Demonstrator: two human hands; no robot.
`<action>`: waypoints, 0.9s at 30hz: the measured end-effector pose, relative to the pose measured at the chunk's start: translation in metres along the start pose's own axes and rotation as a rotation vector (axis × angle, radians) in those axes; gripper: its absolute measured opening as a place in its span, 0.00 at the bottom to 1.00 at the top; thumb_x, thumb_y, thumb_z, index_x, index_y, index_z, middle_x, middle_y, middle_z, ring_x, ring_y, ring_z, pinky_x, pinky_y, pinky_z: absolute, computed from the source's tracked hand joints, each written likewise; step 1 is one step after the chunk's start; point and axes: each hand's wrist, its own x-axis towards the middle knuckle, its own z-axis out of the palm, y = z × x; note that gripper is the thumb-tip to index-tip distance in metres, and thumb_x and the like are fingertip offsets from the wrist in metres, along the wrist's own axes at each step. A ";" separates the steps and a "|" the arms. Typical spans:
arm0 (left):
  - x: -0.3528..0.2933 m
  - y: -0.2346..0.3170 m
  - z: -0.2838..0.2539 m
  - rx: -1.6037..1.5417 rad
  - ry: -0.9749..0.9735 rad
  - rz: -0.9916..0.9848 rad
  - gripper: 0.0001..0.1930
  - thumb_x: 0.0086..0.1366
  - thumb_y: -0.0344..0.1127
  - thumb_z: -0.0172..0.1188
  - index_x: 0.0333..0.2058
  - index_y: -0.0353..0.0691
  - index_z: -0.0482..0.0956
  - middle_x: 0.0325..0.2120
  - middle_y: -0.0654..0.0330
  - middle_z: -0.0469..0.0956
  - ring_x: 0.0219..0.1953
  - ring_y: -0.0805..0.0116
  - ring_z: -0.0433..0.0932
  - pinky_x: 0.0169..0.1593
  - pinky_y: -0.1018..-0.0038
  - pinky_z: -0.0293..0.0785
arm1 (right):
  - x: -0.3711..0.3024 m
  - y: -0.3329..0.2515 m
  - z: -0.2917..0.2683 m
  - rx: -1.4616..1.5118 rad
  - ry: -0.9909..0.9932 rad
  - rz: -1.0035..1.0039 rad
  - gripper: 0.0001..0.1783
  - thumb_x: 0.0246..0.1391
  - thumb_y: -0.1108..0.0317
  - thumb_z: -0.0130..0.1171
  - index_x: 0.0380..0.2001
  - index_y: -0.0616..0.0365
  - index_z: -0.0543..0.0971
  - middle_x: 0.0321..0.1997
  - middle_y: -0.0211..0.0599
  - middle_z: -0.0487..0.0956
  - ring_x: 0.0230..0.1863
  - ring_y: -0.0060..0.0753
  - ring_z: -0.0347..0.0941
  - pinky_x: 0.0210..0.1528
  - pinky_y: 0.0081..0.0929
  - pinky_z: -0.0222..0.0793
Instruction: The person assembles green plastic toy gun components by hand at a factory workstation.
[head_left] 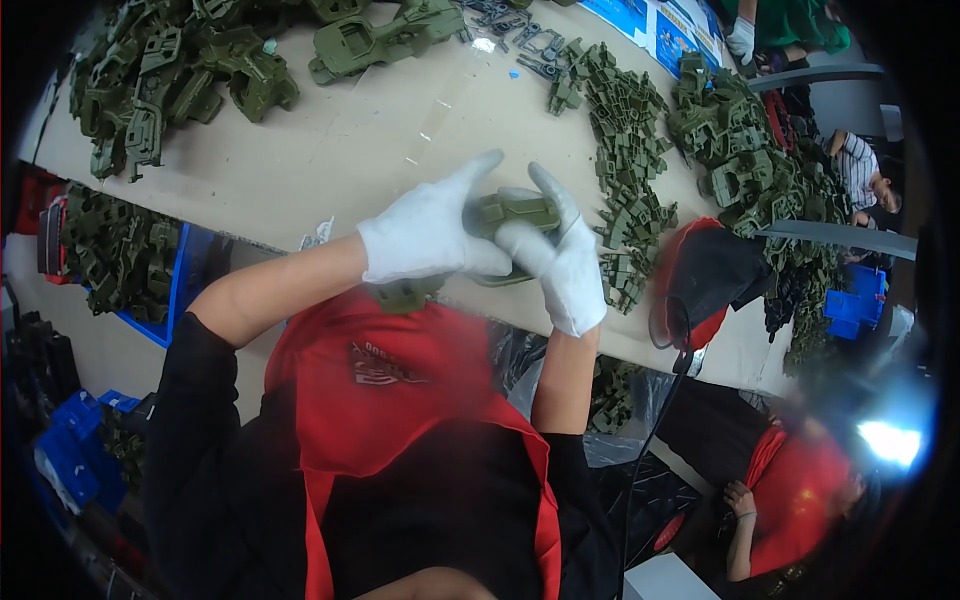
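Red apron [390,400] over a black shirt [430,515]: this covers the seated or standing worker (from my place, posture cannot be determined) and faces the near edge of the table. Largest item: the table [330,150], pale-topped, running across the work area. Next in size: a co-worker [800,490] in red, located well apart at the worker's right, near a bright lamp [890,443]. A heap of green parts [180,70] occupies the table's far left; a second heap [735,160] lies at the far right. Below the table's left end, a blue crate [178,290] contains further green parts. A band of small green blocks [625,120] lies between the right hand and the second heap. One green toy car body [375,40] rests beside the first heap.

Both hands wear white gloves. Left hand [435,225]: thumb and fingers parted around the left side of a green part [520,212]. Right hand [565,255]: curved about its right side, thumb across the front (blurred). The part is held between the two hands, above the table's near edge. Smallest: grey pieces [527,38], scattered at the far side.
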 end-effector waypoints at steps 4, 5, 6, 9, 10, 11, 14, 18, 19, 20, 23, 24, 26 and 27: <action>0.004 -0.008 0.001 -0.029 -0.087 0.343 0.44 0.50 0.51 0.70 0.59 0.30 0.64 0.48 0.41 0.77 0.49 0.51 0.78 0.54 0.69 0.71 | -0.010 -0.001 0.002 -0.242 0.032 -0.053 0.46 0.34 0.75 0.69 0.62 0.64 0.65 0.50 0.43 0.78 0.49 0.33 0.75 0.56 0.27 0.68; 0.003 -0.002 0.001 0.030 -0.112 0.349 0.42 0.51 0.51 0.70 0.59 0.32 0.65 0.47 0.42 0.77 0.50 0.52 0.78 0.54 0.69 0.71 | -0.011 0.000 0.002 -0.241 0.038 -0.051 0.46 0.34 0.75 0.69 0.62 0.64 0.65 0.50 0.43 0.78 0.49 0.33 0.75 0.56 0.27 0.68; 0.000 0.006 -0.001 0.031 -0.118 0.350 0.42 0.51 0.51 0.70 0.59 0.32 0.65 0.47 0.42 0.77 0.50 0.52 0.78 0.54 0.69 0.71 | -0.011 0.002 0.001 -0.293 0.027 -0.077 0.46 0.34 0.74 0.69 0.61 0.64 0.65 0.50 0.43 0.78 0.49 0.33 0.75 0.56 0.27 0.68; -0.007 0.018 -0.002 0.109 -0.153 0.207 0.42 0.47 0.38 0.74 0.60 0.35 0.65 0.52 0.47 0.75 0.54 0.61 0.76 0.57 0.69 0.70 | -0.011 0.003 0.006 -0.330 0.034 -0.091 0.46 0.34 0.72 0.71 0.61 0.64 0.65 0.50 0.46 0.77 0.50 0.35 0.75 0.53 0.29 0.70; -0.009 0.018 -0.001 0.184 -0.082 0.227 0.41 0.46 0.39 0.74 0.60 0.36 0.66 0.51 0.47 0.75 0.53 0.56 0.76 0.57 0.67 0.70 | -0.011 0.001 0.007 -0.321 0.058 -0.081 0.46 0.34 0.70 0.71 0.61 0.64 0.64 0.50 0.48 0.76 0.50 0.37 0.76 0.51 0.30 0.72; -0.012 0.017 0.000 0.259 -0.011 0.246 0.41 0.45 0.40 0.73 0.59 0.38 0.67 0.50 0.47 0.76 0.52 0.52 0.76 0.57 0.65 0.69 | -0.012 0.000 0.007 -0.319 0.059 -0.082 0.46 0.34 0.70 0.71 0.61 0.64 0.64 0.50 0.48 0.76 0.50 0.37 0.76 0.51 0.30 0.72; -0.030 0.024 0.000 0.504 0.131 0.379 0.39 0.45 0.41 0.71 0.57 0.41 0.69 0.47 0.49 0.76 0.50 0.47 0.74 0.57 0.61 0.68 | -0.019 0.003 0.001 -0.296 0.039 -0.309 0.47 0.32 0.74 0.71 0.61 0.63 0.64 0.52 0.48 0.75 0.52 0.37 0.74 0.53 0.31 0.71; -0.034 0.020 0.005 0.508 0.137 0.395 0.38 0.44 0.40 0.68 0.58 0.44 0.68 0.47 0.49 0.76 0.50 0.46 0.73 0.56 0.59 0.67 | -0.024 0.016 0.002 0.189 -0.009 -0.144 0.48 0.32 0.81 0.69 0.62 0.63 0.62 0.58 0.48 0.71 0.56 0.36 0.71 0.58 0.33 0.68; -0.034 0.023 0.005 0.509 0.136 0.395 0.38 0.44 0.40 0.68 0.58 0.44 0.68 0.47 0.49 0.76 0.50 0.46 0.73 0.56 0.59 0.67 | -0.025 0.019 0.007 0.113 0.014 -0.220 0.48 0.33 0.81 0.69 0.63 0.64 0.61 0.58 0.49 0.71 0.56 0.36 0.70 0.58 0.33 0.68; -0.033 0.028 0.005 0.464 0.104 0.350 0.37 0.45 0.40 0.68 0.57 0.43 0.68 0.47 0.49 0.76 0.50 0.46 0.73 0.56 0.59 0.67 | -0.025 0.021 0.011 0.037 0.038 -0.295 0.48 0.35 0.81 0.68 0.63 0.64 0.59 0.58 0.49 0.71 0.56 0.36 0.70 0.58 0.33 0.68; -0.034 0.029 0.006 0.419 0.067 0.284 0.36 0.46 0.40 0.67 0.57 0.43 0.69 0.47 0.48 0.76 0.50 0.47 0.73 0.55 0.59 0.67 | -0.030 0.021 0.017 0.074 0.058 -0.137 0.49 0.37 0.80 0.66 0.65 0.63 0.56 0.59 0.49 0.70 0.59 0.37 0.68 0.59 0.34 0.67; -0.034 0.027 0.007 0.418 0.063 0.266 0.36 0.46 0.40 0.67 0.56 0.42 0.69 0.47 0.48 0.76 0.50 0.47 0.73 0.55 0.59 0.67 | -0.030 0.021 0.018 0.077 0.055 -0.135 0.49 0.37 0.80 0.66 0.65 0.63 0.56 0.59 0.49 0.70 0.59 0.37 0.68 0.59 0.34 0.67; -0.035 0.023 0.008 0.432 0.082 0.286 0.36 0.46 0.40 0.67 0.56 0.41 0.69 0.47 0.48 0.76 0.50 0.47 0.74 0.55 0.60 0.68 | -0.029 0.021 0.015 -0.101 0.042 -0.221 0.47 0.40 0.82 0.63 0.66 0.63 0.56 0.60 0.50 0.69 0.58 0.37 0.68 0.58 0.34 0.68; -0.035 0.021 0.009 0.444 0.104 0.308 0.36 0.46 0.39 0.68 0.57 0.41 0.69 0.47 0.48 0.77 0.50 0.47 0.75 0.55 0.60 0.69 | -0.028 0.022 0.013 -0.098 0.040 -0.219 0.47 0.40 0.82 0.63 0.66 0.63 0.56 0.60 0.50 0.69 0.58 0.37 0.68 0.58 0.34 0.68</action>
